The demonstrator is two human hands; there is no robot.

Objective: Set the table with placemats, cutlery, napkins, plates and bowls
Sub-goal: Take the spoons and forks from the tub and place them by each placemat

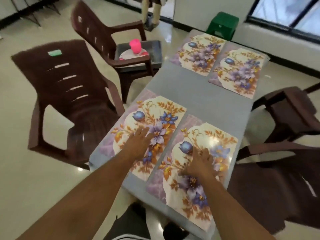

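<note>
Placemats: four are lying on the bench (199, 97).
Left hand (138, 144): pressing flat, fingers straight, on near-left placemat (155, 110).
Right hand (199, 163): resting, fingers relaxed, on near-right placemat (216, 135).

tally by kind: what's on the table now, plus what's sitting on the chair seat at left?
Floral placemats: 4, two near and two far
Hands resting on the near mats: 2, left hand, right hand
Pink cup on the chair: 1
Plate under the cup: 1
Total: 8
</note>
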